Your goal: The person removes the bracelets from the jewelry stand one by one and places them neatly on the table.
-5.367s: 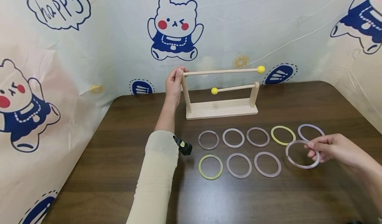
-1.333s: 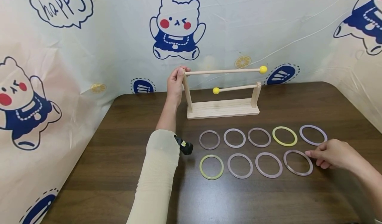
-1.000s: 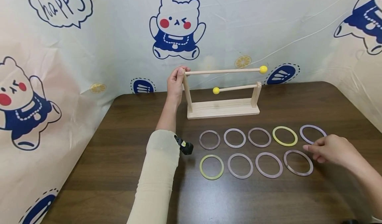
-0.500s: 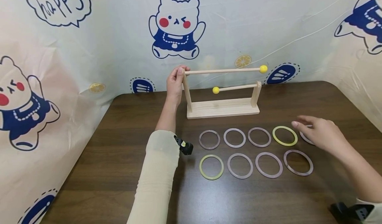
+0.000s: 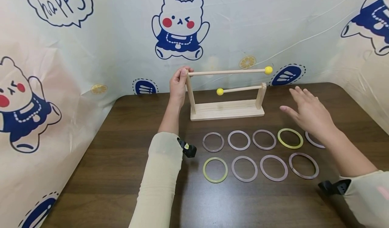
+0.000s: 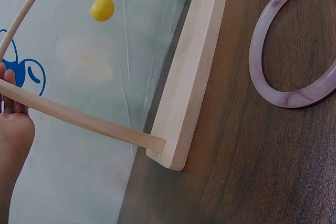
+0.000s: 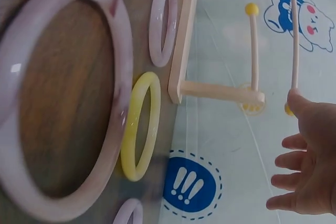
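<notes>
In the head view my left hand [image 5: 178, 86] grips the top of the left post of a wooden stand [image 5: 228, 109]. The stand has two rods at different heights, each tipped with a yellow ball [image 5: 268, 70]. My right hand [image 5: 314, 115], fingers spread, hovers holding nothing to the right of the stand. Below it, a lavender bangle [image 5: 313, 142] is partly hidden by the hand and wrist. Several bangles lie in two rows before the stand, among them a yellow bangle [image 5: 290, 129], a yellow-green bangle [image 5: 215, 181] and a marbled purple bangle [image 5: 304, 177].
The dark wooden table [image 5: 121, 174] carries everything. A printed cloth [image 5: 127, 35] hangs behind it and along both sides. Black wrist cameras sit on my left [image 5: 187, 149] and right [image 5: 334, 187] sleeves.
My right hand has laid the marbled purple bangle at the right end of the front row, let go, and moved up and forward. The left hand still holds the stand's post.
</notes>
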`<action>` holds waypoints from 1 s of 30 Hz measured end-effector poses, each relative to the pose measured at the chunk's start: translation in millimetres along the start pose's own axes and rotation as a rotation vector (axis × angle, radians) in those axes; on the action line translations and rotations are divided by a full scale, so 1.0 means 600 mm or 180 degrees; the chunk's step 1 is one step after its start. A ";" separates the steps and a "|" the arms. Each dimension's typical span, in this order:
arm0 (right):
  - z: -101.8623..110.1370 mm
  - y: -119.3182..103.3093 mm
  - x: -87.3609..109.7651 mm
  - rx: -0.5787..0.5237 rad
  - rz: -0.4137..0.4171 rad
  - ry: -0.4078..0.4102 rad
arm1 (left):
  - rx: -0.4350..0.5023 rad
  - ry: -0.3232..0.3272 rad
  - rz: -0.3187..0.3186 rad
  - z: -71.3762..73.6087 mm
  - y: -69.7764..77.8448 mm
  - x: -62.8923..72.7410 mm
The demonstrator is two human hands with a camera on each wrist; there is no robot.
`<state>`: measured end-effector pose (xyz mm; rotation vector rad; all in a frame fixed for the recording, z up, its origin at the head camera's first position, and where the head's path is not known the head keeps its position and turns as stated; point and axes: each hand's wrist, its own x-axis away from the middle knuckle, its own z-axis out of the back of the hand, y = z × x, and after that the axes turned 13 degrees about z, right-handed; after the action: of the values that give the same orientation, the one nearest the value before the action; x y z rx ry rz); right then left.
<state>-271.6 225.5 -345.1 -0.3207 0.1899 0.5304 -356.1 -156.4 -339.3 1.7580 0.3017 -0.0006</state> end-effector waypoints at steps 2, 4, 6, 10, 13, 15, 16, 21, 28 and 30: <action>-0.003 -0.002 -0.008 0.0021 0.0007 -0.0033 | -0.0014 -0.0002 -0.0017 0.000 0.000 0.000; -0.007 -0.004 -0.015 0.0061 0.0008 -0.0083 | -0.0019 -0.0003 -0.0035 0.000 0.001 0.001; -0.012 -0.005 -0.019 0.0073 0.0006 -0.0163 | -0.0027 -0.0008 -0.0046 0.000 0.001 0.000; -0.025 -0.005 -0.022 0.0128 0.0038 -0.0287 | -0.0025 -0.0009 -0.0055 -0.001 0.002 -0.001; -0.033 -0.006 -0.022 0.0175 0.0069 -0.0328 | -0.0011 -0.0003 -0.0060 -0.003 0.002 -0.002; -0.036 -0.008 -0.023 0.0209 0.0090 -0.0342 | -0.0008 -0.0010 -0.0068 -0.005 0.001 -0.002; -0.038 -0.009 -0.023 0.0225 0.0097 -0.0354 | -0.0011 -0.0011 -0.0063 -0.005 0.000 -0.002; -0.043 -0.017 -0.026 0.0264 0.0122 -0.0414 | -0.0050 -0.0017 -0.0010 -0.006 0.001 -0.001; -0.044 -0.031 -0.030 0.0287 0.0132 -0.0433 | -0.0234 0.0001 -0.0024 -0.001 0.010 0.000; -0.044 -0.034 -0.032 0.0291 0.0137 -0.0445 | -0.0292 0.0016 -0.0015 0.000 0.014 0.002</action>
<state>-279.5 191.0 -359.5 -0.1900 0.0855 0.5826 -353.4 -157.7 -331.1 1.6664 0.3049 0.0139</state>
